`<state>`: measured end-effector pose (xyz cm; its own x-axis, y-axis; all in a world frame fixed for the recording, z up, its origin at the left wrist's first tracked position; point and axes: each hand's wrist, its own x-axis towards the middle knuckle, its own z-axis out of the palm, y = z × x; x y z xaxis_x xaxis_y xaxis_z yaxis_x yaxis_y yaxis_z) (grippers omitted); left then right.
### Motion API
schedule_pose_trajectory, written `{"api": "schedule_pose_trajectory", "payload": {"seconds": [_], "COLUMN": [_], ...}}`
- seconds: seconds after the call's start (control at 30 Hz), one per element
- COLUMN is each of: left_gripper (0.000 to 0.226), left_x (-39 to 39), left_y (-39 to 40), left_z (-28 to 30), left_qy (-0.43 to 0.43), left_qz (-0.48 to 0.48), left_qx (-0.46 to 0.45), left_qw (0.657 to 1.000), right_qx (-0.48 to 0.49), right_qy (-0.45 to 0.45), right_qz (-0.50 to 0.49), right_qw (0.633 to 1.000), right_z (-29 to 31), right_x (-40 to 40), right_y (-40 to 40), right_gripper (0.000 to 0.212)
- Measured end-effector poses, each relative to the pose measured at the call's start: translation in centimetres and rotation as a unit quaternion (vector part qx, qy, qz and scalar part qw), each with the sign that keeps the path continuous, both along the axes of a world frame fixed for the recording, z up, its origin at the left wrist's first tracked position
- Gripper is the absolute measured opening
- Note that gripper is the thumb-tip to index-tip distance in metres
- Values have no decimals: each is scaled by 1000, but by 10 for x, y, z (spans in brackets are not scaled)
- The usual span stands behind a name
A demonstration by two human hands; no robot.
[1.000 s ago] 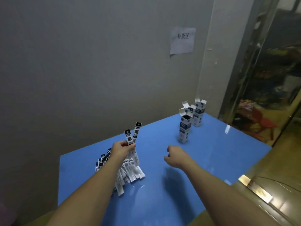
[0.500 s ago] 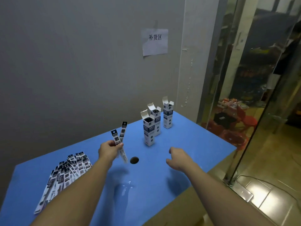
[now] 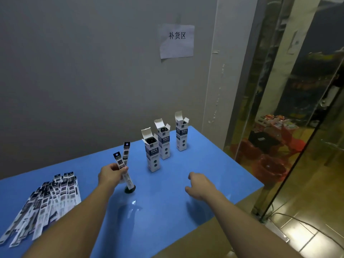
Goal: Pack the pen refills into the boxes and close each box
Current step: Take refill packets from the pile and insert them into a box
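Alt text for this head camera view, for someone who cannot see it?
A left hand holds two packaged pen refills upright over a blue table, near three open boxes. The empty right hand hovers; more refills lie at left.

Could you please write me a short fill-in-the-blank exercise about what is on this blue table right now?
1. The number of boxes standing upright on the blue table is ____.
2. The top flaps of all the boxes are ____.
3. The refill packets raised above the table are held in the ____ hand.
4. The pile of refill packets lies on the person's ____ side of the table.

Missing words: three; open; left; left
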<state>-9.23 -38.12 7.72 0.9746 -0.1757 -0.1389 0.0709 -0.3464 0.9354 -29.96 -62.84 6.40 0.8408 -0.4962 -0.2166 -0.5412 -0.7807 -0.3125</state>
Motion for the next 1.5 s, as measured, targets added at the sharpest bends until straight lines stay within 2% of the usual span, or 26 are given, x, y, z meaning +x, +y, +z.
{"api": "schedule_pose_trajectory", "payload": {"seconds": [0.3, 0.5, 0.73, 0.83, 1.0, 1.1, 1.23, 1.33, 1.4, 1.5], "left_gripper": [8, 9, 7, 5, 26, 30, 24, 21, 7, 4], "left_x": [51, 74, 74, 58, 18, -5, -36, -57, -69, -87], "left_y": [-42, -58, -56, -64, -77, -85, -86, -81, -76, -73], "left_z": [-30, -30, -25, -11, 10, 15, 21, 32, 41, 51], "left_qy": [7, 23, 20, -1, -41, -54, -60, -77, -89, -115], "left_qz": [44, 96, 146, 186, 252, 285, 313, 324, 315, 304], "left_qx": [-6, -9, -28, -64, -87, -89, -76, -74, -67, -70], "left_qw": [999, 995, 989, 980, 963, 953, 945, 940, 942, 943], "right_qx": [10, 47, 158, 213, 279, 327, 384, 410, 393, 382], "right_qy": [9, 7, 19, 11, -43, -68, -106, -113, -130, -173], "right_qz": [88, 161, 204, 215, 212, 208, 237, 261, 283, 312], "right_qw": [996, 986, 966, 953, 936, 919, 886, 867, 865, 852], "right_z": [-11, -19, -21, -22, -25, -24, -16, -11, -6, 3], "right_x": [87, 134, 182, 198, 214, 219, 222, 225, 223, 218], "right_y": [-56, -75, -75, -75, -69, -69, -69, -64, -60, -57], "right_gripper": [47, 61, 89, 99, 85, 85, 85, 63, 48, 41]}}
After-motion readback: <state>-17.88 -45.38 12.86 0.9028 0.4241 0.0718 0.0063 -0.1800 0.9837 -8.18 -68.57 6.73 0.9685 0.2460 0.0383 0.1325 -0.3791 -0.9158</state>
